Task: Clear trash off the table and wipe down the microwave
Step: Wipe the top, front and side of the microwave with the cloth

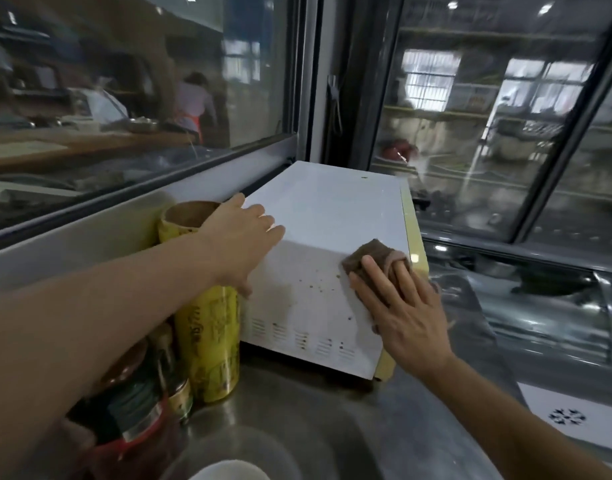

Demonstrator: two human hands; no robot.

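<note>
The right hand [401, 306] presses a brown cloth [370, 258] flat-fingered against the microwave [318, 237] side; left hand [240, 237], fingers spread, braces its top edge.

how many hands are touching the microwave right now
2. The left hand rests over the microwave at its top left edge, and the right hand presses a brown cloth against its near side.

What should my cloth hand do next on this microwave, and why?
Probably slide the right hand and its brown cloth leftward and a bit down across the microwave side panel. Dark specks sit just left of the cloth, above the vent slots, while the left hand steadies the top edge.
</note>
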